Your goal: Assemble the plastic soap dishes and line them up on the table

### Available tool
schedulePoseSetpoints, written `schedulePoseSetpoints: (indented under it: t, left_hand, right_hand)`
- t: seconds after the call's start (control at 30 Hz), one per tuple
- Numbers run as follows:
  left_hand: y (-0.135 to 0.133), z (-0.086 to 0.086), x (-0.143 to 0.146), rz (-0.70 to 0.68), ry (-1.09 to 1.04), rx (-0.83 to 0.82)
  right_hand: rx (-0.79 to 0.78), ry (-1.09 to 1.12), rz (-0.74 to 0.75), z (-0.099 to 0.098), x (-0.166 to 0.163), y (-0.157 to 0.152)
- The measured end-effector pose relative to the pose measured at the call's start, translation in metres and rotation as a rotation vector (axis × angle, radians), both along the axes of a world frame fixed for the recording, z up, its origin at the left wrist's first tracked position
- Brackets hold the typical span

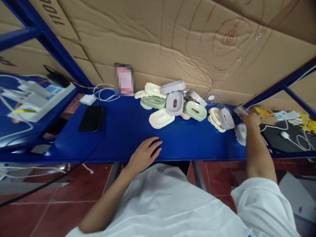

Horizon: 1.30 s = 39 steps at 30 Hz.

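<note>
My left hand (145, 152) rests flat on the blue shelf (123, 131) near its front edge, fingers loosely apart, holding nothing. My right hand (250, 119) reaches to the shelf's right end and grips a small clear plastic piece (240, 110). Just below that hand lies a white soap dish (241, 133). A grey soap dish (225, 118) leans on a stack of cream ones (214, 118) to the left of my right hand. A pile of soap dishes in grey (174, 103), green (195, 110) and cream (161, 118) sits at the shelf's back middle.
A black phone (91, 118) lies on the shelf's left part, with a white charger and coiled cable (98, 95) behind it. Cardboard (172, 39) lines the back. A tray of white devices (37, 98) sits far left. Cables and small items (291, 131) lie on the right.
</note>
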<state>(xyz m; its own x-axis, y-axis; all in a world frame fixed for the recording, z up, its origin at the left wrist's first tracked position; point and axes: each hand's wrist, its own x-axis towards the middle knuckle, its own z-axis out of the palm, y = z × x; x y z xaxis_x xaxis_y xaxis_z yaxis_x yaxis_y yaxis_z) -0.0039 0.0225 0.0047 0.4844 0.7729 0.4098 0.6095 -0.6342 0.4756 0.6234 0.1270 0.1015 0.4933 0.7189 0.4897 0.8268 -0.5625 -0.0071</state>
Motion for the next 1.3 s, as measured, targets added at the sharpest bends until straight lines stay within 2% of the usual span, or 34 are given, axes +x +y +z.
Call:
schedulePoseSetpoints:
  t: [0.1,0.2,0.37,0.47,0.53,0.67,0.77,0.9,1.07,1.17,1.3]
  left_hand:
    - [0.002,0.007,0.002,0.002,0.007,0.019]
    - [0.013,0.017,0.007,0.056,0.062,0.054]
    - [0.049,0.023,0.016,0.161,0.111,0.078]
    - [0.057,0.020,0.016,0.160,0.122,0.078]
    - [0.048,0.019,0.014,0.084,0.125,0.073]
    - [0.013,0.018,0.004,-0.148,0.101,0.036]
    - [-0.004,0.016,-0.003,-0.162,0.052,0.015]
    - [-0.001,0.010,-0.006,-0.126,-0.016,-0.014]
    - [0.003,0.004,-0.004,-0.088,-0.102,-0.086]
    - [0.001,0.000,-0.004,-0.064,-0.094,-0.028]
    - [0.003,-0.004,-0.004,-0.109,-0.045,0.083]
  right_hand:
    - [-0.087,0.105,-0.090,-0.003,-0.018,0.000]
    - [-0.061,0.116,-0.064,-0.007,-0.049,-0.013]
    - [-0.074,0.059,0.250,-0.033,-0.122,-0.054]
    - [-0.011,0.053,0.321,-0.051,-0.155,-0.078]
    - [0.100,0.084,0.350,-0.060,-0.173,-0.093]
    - [0.306,0.127,0.450,-0.075,-0.218,-0.127]
    - [0.370,0.187,0.591,-0.083,-0.260,-0.152]
    - [0.300,0.292,0.835,-0.084,-0.306,-0.168]
    - [0.078,0.360,1.147,-0.078,-0.340,-0.156]
    - [-0.020,0.354,1.239,-0.075,-0.357,-0.147]
    - [-0.108,0.257,1.244,-0.076,-0.379,-0.146]
